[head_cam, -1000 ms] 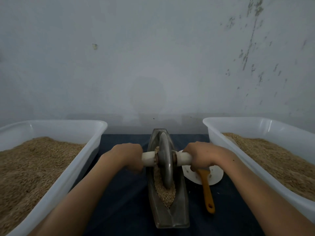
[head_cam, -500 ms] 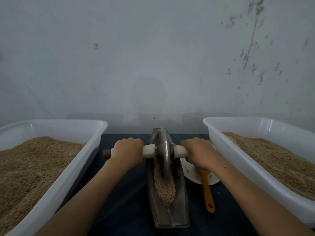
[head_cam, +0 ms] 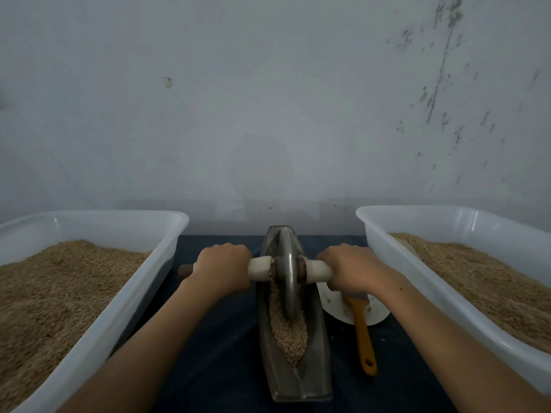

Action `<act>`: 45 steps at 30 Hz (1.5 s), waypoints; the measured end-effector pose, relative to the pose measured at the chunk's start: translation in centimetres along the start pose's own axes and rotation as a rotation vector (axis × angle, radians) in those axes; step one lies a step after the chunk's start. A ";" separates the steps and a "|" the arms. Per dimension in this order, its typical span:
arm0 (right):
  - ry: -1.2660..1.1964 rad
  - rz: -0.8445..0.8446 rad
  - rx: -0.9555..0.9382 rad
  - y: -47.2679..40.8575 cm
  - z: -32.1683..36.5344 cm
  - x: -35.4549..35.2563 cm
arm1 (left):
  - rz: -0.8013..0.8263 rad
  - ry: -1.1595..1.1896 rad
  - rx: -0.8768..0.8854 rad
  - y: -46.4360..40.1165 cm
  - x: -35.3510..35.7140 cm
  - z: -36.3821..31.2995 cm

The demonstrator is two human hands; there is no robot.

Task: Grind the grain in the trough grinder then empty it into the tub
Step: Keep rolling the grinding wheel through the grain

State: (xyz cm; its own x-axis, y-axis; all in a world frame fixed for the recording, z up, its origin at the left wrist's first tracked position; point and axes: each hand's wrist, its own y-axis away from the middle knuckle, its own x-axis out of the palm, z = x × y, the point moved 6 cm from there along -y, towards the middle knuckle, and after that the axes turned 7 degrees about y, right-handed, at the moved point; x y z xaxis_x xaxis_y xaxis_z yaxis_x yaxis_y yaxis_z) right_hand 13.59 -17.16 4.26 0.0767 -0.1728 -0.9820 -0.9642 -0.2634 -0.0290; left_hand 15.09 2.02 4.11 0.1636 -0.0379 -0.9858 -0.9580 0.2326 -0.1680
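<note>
A grey boat-shaped trough grinder (head_cam: 313,380) lies lengthwise on the dark cloth between two tubs. Pale grain (head_cam: 290,332) fills its groove. A metal grinding wheel (head_cam: 287,272) stands upright in the groove toward the far end, on a white axle handle (head_cam: 261,268). My left hand (head_cam: 223,268) grips the axle's left side. My right hand (head_cam: 353,269) grips its right side. A brown stub of the axle (head_cam: 185,270) sticks out past my left hand. The white left tub (head_cam: 125,299) and the white right tub (head_cam: 423,278) both hold heaps of grain.
A brush with an orange handle (head_cam: 363,335) lies across a white dish (head_cam: 332,302) just right of the trough, under my right wrist. A grey wall rises close behind the table. Dark cloth (head_cam: 220,353) covers the table between the tubs.
Both hands have rolled the wheel away from me along the trough, from its middle toward the far end. More grain shows in the near part of the groove.
</note>
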 end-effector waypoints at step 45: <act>0.001 -0.133 0.039 0.0 0.0 -0.1 | -0.068 -0.025 -0.011 0.0 -0.1 0.0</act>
State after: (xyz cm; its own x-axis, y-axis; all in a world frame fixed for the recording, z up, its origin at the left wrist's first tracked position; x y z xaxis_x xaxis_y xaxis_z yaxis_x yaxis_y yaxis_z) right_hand 13.64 -17.17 4.33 0.2046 -0.1400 -0.9688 -0.9547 -0.2470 -0.1660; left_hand 15.06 2.03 4.18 0.2341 -0.0295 -0.9718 -0.9470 0.2194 -0.2348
